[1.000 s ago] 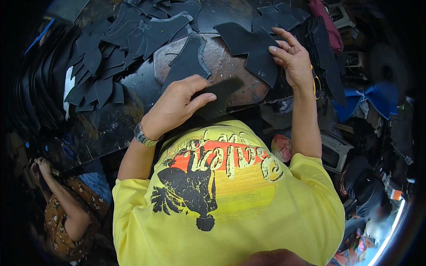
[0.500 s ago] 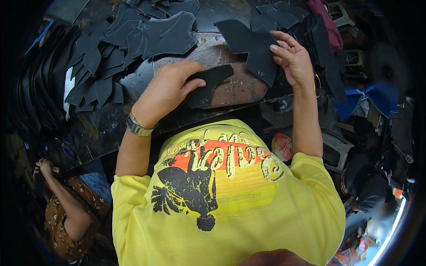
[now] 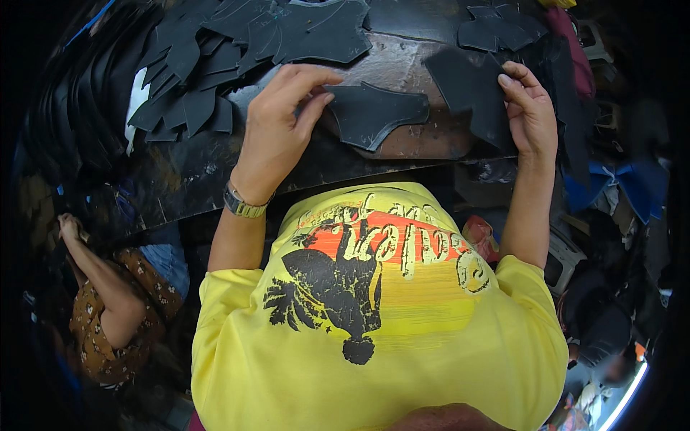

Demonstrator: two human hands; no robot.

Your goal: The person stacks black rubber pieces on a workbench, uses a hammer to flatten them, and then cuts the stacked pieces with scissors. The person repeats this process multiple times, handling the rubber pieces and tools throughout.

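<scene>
- Up on the dark worktable (image 3: 215,167), going by the head view (the only one we've got), our left hand (image 3: 284,118) is half curled, thumb and index slightly apart at the left end of a small black piece (image 3: 377,115). Can't tell if they're pinching it or just touching.
- That small piece sits over the worn brown board (image 3: 431,141), between our two hands. Whether it's dead flat, we can't say.
- Our right hand (image 3: 530,111) has thumb and index closed on the right edge of a larger black piece (image 3: 467,86), other fingers loosely curled. That piece is a bit blurry.
- Handling-wise, we'd keep any pinch light and right at the rim, so the sheet doesn't bend and its outline shows. We'd also keep the two pieces apart so their corners don't snag.
- Edges: the table's front lip runs just below the small piece, near our yellow shirt (image 3: 431,316), so we wouldn't drag stuff toward us.
- Room: a heap of black pieces (image 3: 215,65) crowds the left, and a smaller bunch (image 3: 499,29) lies beyond the larger piece. Best gap looks like the tabletop between heap and bunch.
</scene>
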